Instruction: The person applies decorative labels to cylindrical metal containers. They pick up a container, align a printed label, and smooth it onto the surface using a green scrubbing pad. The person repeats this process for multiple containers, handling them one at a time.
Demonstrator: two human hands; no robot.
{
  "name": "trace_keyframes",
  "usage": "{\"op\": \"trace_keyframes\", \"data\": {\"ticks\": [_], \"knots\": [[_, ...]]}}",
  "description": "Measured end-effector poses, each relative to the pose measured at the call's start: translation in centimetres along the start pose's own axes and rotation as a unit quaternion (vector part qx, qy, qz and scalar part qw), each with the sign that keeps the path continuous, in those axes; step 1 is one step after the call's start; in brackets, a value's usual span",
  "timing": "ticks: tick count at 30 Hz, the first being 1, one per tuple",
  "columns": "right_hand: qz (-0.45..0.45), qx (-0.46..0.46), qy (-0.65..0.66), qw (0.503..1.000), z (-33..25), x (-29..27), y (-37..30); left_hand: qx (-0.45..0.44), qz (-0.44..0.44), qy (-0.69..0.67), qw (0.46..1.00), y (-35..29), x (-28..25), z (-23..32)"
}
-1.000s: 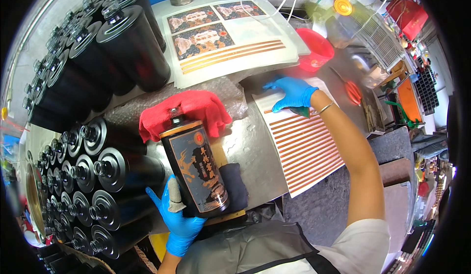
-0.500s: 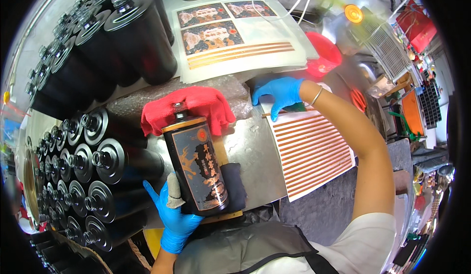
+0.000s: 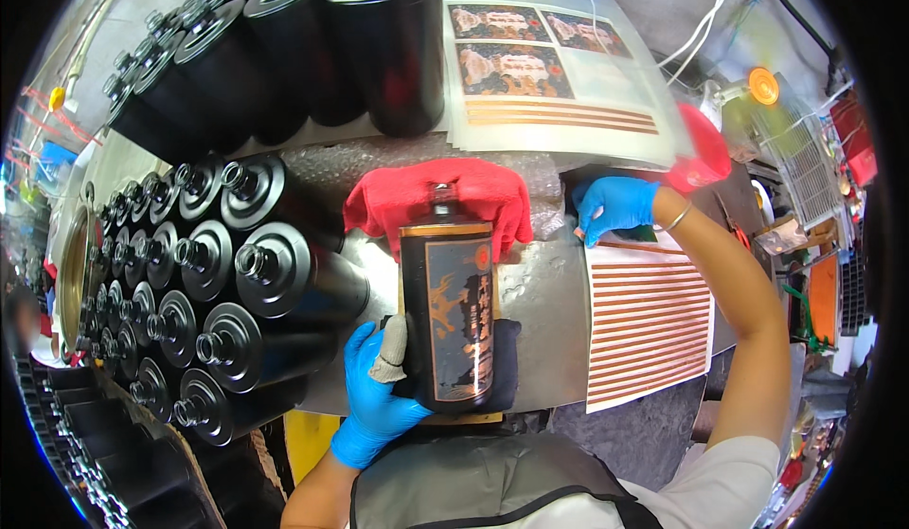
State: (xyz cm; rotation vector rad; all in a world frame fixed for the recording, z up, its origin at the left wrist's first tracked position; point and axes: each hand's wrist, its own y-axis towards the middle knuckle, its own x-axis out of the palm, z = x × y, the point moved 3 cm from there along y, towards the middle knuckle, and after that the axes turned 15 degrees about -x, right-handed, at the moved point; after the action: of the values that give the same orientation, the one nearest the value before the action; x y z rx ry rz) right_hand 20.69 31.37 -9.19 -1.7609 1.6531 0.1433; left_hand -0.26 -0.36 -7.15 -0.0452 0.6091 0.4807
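Observation:
A black bottle (image 3: 447, 311) with a copper-edged dark label lies on the bench, its clear neck on a red cloth (image 3: 369, 209). My left hand (image 3: 374, 392), in a blue glove with a knitted cover on one finger, holds the bottle's lower left side. My right hand (image 3: 617, 205), also blue-gloved, is closed at the top left corner of a white sheet of copper-coloured strips (image 3: 649, 330). Its fingertips are pinched together; whatever is between them is too small to make out. A dark cloth (image 3: 507, 363) shows beside the bottle's base.
Rows of black bottles (image 3: 275, 268) lie stacked at the left, necks toward the left. More black bottles (image 3: 388, 55) stand behind. Printed label sheets (image 3: 568, 136) lie at the back, in front of bubble wrap (image 3: 327, 164). A red bowl (image 3: 703, 150) sits at the back right.
My right hand has gone from spread fingers over the strip sheet to a pinch at its corner. My left hand stays on the bottle. The whole view has shifted and turned.

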Motion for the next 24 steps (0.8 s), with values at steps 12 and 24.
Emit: {"op": "trace_keyframes", "data": {"ticks": [12,24], "knots": [[0.286,-0.007,0.129,0.95,-8.9,5.1,-3.3,0.036,0.006,0.033,0.999,-0.8,-0.9,-0.4],[0.227,-0.166,0.226,0.933,-19.8,15.2,-1.6,-0.096,-0.086,-0.348,0.929,-6.1,-3.2,-0.5]]}}
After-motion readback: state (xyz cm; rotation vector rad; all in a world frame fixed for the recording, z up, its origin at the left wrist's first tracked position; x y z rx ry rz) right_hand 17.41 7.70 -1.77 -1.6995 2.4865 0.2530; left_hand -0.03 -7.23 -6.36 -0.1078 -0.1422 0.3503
